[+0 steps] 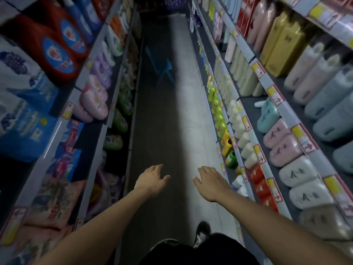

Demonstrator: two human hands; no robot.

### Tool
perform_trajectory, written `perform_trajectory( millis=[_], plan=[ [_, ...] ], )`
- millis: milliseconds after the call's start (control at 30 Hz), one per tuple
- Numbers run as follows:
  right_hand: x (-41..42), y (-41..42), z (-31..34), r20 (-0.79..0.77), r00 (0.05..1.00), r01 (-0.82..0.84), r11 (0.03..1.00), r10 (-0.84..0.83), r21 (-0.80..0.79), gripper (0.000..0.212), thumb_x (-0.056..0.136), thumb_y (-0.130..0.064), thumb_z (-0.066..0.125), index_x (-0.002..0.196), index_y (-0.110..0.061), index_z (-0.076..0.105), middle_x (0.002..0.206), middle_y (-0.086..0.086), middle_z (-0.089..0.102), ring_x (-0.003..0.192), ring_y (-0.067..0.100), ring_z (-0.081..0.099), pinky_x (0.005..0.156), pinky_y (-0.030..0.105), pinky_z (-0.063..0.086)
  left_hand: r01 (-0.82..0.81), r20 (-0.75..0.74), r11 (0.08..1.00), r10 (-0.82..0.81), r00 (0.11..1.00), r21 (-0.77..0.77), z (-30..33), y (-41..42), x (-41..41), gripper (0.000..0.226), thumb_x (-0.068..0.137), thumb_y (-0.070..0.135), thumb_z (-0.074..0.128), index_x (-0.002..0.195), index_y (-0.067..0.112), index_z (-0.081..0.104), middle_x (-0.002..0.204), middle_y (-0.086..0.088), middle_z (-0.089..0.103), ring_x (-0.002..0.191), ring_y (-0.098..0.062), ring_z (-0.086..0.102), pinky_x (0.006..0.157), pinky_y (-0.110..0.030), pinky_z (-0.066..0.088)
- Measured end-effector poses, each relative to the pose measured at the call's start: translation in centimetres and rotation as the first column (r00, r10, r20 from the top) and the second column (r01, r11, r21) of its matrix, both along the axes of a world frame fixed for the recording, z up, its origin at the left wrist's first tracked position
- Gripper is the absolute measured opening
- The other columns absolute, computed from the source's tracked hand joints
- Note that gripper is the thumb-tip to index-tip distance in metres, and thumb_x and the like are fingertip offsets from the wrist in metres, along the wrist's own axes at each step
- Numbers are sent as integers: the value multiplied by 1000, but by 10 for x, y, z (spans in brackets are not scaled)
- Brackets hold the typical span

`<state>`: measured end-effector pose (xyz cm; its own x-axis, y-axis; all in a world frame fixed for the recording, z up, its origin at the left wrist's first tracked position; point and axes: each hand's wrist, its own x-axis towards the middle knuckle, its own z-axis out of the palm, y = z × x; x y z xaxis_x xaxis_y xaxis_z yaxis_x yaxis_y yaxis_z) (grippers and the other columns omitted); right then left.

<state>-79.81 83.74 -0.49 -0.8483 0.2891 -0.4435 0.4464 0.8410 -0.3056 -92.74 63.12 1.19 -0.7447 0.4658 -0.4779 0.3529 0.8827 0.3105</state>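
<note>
I stand in a narrow shop aisle with both arms stretched forward over the floor. My left hand [151,179] hangs in mid-air with relaxed, slightly bent fingers and holds nothing. My right hand [210,181] is likewise held out, palm down, fingers loose and empty, close to the edge of the right-hand shelves [246,131]. Neither hand touches any product.
Left shelves [112,104] hold detergent bags and pastel bottles. The right shelves carry several pink, white and pale green bottles, with green and yellow ones lower down. A blue plastic chair [164,70] stands on the tiled floor [183,115] farther down the aisle. My shoes [202,234] are below.
</note>
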Motion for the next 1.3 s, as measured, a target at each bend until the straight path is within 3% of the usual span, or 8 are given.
perform_trajectory(
  millis=[267,633,1000,1300],
  plan=[
    [-80,88,-1,8,1000,17,999,-17,-39,64,108,-53,29,156,-12,38,161,8,39,147,28,34,120,43,32,-96,38,995,94,995,41,2,71,-76,71,102,56,48,161,20,33,163,-7,40,150,-27,37,120,-39,34],
    [-221,136,-18,47,999,-22,999,23,-27,64,108,-53,29,157,-13,37,162,6,38,148,27,34,120,41,32,-201,76,976,194,978,87,-19,105,-219,73,102,59,46,162,21,30,165,-5,37,151,-27,36,121,-40,35],
    [-428,154,-12,64,998,13,1000,-13,7,64,108,-53,29,159,-14,34,164,5,36,151,25,30,122,38,29,-186,127,977,173,977,102,-17,114,-432,73,101,59,44,162,22,31,166,-4,36,151,-26,35,121,-42,33],
    [-531,183,-12,85,991,100,995,-101,8,62,108,-52,30,156,-13,38,161,6,40,147,27,34,120,39,32,-110,131,991,100,986,72,-24,150,-554,73,101,58,45,163,23,30,166,-5,37,152,-26,35,122,-41,32]
  ],
)
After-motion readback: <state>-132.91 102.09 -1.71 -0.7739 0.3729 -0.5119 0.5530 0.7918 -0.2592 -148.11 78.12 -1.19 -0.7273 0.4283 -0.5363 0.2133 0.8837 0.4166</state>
